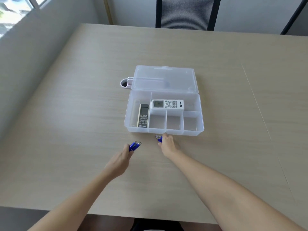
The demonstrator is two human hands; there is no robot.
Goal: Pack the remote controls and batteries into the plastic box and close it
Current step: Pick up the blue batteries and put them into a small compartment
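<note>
A clear plastic box (201,129) lies open on the table, its lid (164,79) folded back. A white remote (167,104) lies across the rear compartment. A dark remote with a gold edge (143,116) rests in the left compartment. The three small front compartments hold nothing. My left hand (122,159) grips blue batteries (135,145) just in front of the box. My right hand (168,144) holds more blue batteries (159,138) close to the box's front wall.
A white holder with a round hole (124,83) sits behind the box's left corner. A black striped chair (186,13) stands at the table's far side. A wall and window are to the left.
</note>
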